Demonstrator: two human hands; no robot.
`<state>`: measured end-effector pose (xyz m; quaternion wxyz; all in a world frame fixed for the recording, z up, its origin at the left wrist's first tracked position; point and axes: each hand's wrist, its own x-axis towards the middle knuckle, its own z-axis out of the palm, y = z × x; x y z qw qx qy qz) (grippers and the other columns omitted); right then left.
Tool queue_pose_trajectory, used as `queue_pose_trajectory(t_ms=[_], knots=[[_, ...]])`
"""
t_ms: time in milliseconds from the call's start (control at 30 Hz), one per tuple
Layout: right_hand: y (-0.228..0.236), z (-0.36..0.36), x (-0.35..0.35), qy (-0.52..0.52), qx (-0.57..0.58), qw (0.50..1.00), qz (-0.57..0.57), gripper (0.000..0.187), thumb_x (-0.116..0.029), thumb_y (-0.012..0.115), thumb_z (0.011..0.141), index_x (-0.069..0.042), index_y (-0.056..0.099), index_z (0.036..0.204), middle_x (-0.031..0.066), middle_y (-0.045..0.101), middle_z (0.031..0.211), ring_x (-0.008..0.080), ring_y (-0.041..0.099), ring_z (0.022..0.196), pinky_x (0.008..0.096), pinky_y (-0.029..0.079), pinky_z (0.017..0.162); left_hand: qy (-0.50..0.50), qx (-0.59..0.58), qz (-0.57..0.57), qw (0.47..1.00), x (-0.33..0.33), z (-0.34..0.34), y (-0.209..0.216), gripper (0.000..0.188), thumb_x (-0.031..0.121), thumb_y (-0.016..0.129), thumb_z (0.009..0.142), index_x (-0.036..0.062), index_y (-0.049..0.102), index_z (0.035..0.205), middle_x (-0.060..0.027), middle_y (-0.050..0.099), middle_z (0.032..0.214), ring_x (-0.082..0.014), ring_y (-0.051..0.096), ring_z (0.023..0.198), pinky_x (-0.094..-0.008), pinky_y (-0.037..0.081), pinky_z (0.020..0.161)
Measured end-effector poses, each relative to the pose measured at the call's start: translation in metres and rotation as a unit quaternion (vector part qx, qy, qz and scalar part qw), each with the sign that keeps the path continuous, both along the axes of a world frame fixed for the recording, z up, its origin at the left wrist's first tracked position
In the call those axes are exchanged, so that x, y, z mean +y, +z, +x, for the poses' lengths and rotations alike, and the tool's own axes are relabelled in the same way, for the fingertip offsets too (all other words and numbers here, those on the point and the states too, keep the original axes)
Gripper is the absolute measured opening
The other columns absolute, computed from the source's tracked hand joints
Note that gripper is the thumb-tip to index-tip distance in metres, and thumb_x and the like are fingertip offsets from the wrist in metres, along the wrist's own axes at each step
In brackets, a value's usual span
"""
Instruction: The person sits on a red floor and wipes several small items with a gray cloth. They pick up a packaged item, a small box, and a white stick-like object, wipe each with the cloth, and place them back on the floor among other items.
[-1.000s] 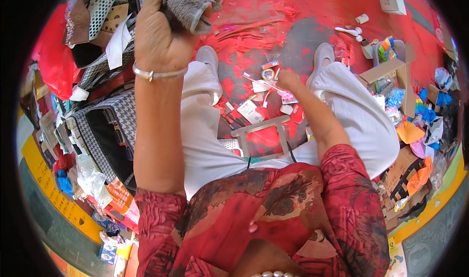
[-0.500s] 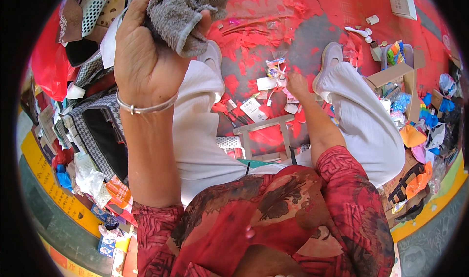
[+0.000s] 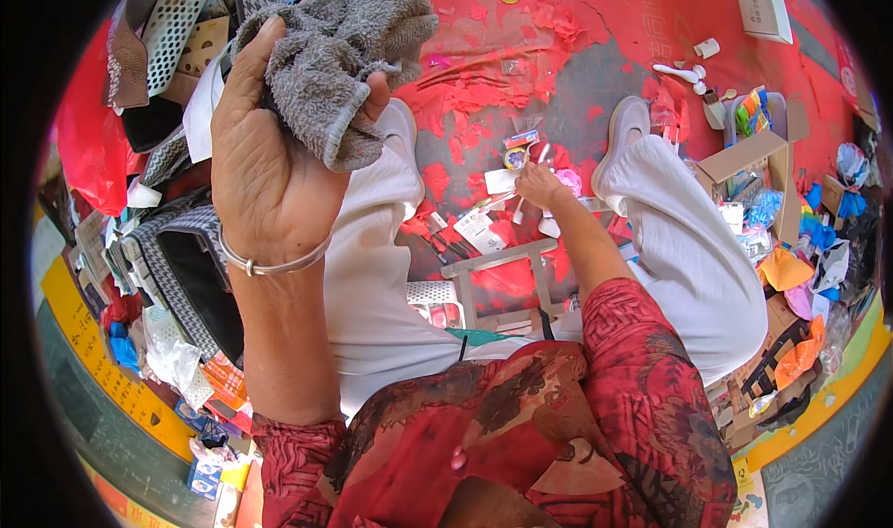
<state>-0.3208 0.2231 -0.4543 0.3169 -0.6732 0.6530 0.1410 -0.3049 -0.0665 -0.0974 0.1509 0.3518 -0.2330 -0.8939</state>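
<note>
My left hand (image 3: 270,165), with a silver bangle at the wrist, is raised at the upper left. Its fingers wrap round a crumpled grey terry cloth (image 3: 339,58). Low between my knees, my right hand (image 3: 542,186) reaches down among small things on the floor. Its fingers are bunched, and what they pinch is too small to name. Close beside them lie a round yellow-rimmed tin (image 3: 515,159), a white card (image 3: 499,182) and a small blue-and-red packet (image 3: 521,139). On the other side sits a pink item (image 3: 569,182).
A wooden frame (image 3: 498,260) stands in front of my lap. Houndstooth bags (image 3: 191,277) crowd the left. An open cardboard box (image 3: 744,156) of packets stands at right, beside piled plastic bags (image 3: 823,240). Torn red sheeting (image 3: 558,7) covers the floor, and a white box (image 3: 763,10) lies far right.
My right hand has shifted left and nearer, its fingers more bunched, and the pink item shows more. My left hand and the grey cloth sit slightly lower in view; the grip stays the same.
</note>
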Motion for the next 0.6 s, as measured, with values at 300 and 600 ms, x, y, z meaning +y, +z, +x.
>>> queue_pose_trajectory(t_ms=[300,600], knots=[[0.057,-0.134,-0.023,-0.495,-0.131,0.855,-0.075,0.028,-0.026,0.061,0.068,-0.008,0.063,0.091,0.0104,0.062,0.077,0.0229,0.060,0.073,0.0364,0.046,0.064,-0.044,0.073,0.020,0.996,-0.006,-0.006,-0.009,0.025,0.018,0.050,0.087,0.0011,0.048,0.106,-0.0158,0.055,0.106,-0.0302,0.052,0.098,-0.0443,0.049,0.075],[0.189,-0.228,-0.049,-0.645,-0.488,0.584,-0.078,0.027,-0.023,0.070,0.070,-0.007,0.058,0.088,-0.0040,0.050,0.063,0.0055,0.043,0.056,0.0204,0.036,0.053,-0.195,0.100,-0.015,0.976,-0.002,-0.017,-0.003,0.027,0.020,0.048,0.087,0.0030,0.048,0.109,-0.0111,0.055,0.100,-0.0240,0.058,0.082,-0.0343,0.051,0.065]])
